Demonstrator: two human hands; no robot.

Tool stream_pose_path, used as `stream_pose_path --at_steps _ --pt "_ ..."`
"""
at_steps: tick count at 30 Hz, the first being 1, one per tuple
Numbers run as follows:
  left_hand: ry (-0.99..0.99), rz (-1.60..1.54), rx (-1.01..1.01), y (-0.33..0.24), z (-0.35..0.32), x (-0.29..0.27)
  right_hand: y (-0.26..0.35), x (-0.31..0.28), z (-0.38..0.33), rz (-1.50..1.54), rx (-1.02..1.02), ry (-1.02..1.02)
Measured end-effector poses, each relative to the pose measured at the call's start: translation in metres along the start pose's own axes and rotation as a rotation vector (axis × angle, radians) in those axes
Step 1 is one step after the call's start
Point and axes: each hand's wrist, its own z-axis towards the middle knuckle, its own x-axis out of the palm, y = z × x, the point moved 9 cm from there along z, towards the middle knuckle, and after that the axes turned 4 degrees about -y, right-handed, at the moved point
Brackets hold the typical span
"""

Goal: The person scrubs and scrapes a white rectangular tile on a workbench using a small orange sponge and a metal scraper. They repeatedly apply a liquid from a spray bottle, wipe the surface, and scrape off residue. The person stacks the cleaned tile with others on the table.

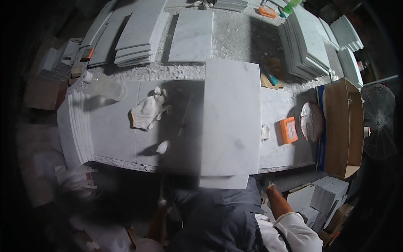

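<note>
fingers of left hand and right hand, apart or together unclear, near the white slab

L hand low, in shadow; R hand farther fwd, R forearm angled fwd-left; grip unclear b/c blur.

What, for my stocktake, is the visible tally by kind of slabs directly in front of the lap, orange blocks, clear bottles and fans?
Slabs: 2 (upper slab, lower slab)
Orange blocks: 3 (right block, far block, left block)
Clear bottle: 1
Fan: 1
Total: 7
</note>
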Motion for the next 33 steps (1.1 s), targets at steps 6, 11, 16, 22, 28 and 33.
stream_pose_path --at_steps 6,11,16,22,28,33 --pt "-0.237 -0.086 0.184 -0.061 -0.05 -0.039 -0.021 -0.049 -0.116 -0.207 0.245 0.124" --pt "-0.122 -0.447 -0.022 -0.057 -0.05 -0.036 -0.021 -0.089 -0.197 -0.036 0.431 -0.034" --pt "-0.276 -0.325 0.067 -0.03 -0.041 -0.009 -0.001 -0.091 -0.248 1.315 0.8 -0.572" --pt "-0.605 -0.416 0.298 -0.005 -0.039 0.024 0.036 -0.149 -0.263 1.051 0.657 -0.946" --pt "-0.731 -0.489 0.293 0.013 -0.037 0.038 0.088 -0.244 -0.252 1.619 0.498 -1.209" --pt "-0.821 -0.32 0.343 -0.013 -0.039 0.019 0.12 -0.32 -0.248 1.599 0.356 -1.284"
